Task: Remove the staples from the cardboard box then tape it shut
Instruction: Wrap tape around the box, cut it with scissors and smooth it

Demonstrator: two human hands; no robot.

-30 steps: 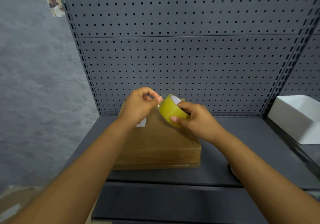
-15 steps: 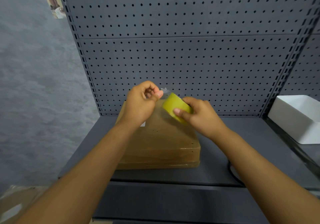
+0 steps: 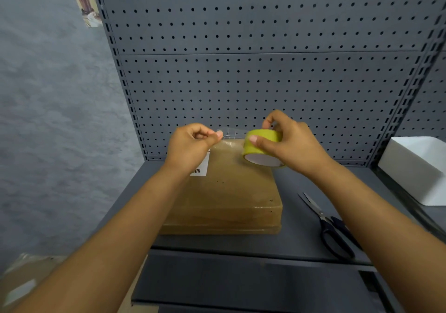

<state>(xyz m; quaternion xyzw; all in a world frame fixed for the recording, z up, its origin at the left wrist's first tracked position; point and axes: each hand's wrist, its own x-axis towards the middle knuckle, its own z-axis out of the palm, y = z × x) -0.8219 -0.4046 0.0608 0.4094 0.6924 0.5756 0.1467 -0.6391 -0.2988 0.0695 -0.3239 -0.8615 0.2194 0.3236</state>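
The left hand point(image 3: 193, 146) pinches the free end of the clear tape strip point(image 3: 230, 135) between thumb and fingers. The right hand point(image 3: 293, 144) grips the yellow tape roll point(image 3: 261, 147), fingers curled around it. Both are held above the far edge of the box point(image 3: 229, 192). The box lies flat on the surface point(image 3: 299, 235), near its left edge. Scissors point(image 3: 330, 228) lie right of the box.

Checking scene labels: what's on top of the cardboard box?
A white barcode label lies on the cardboard box; the left hand covers part of it. No staples visible.
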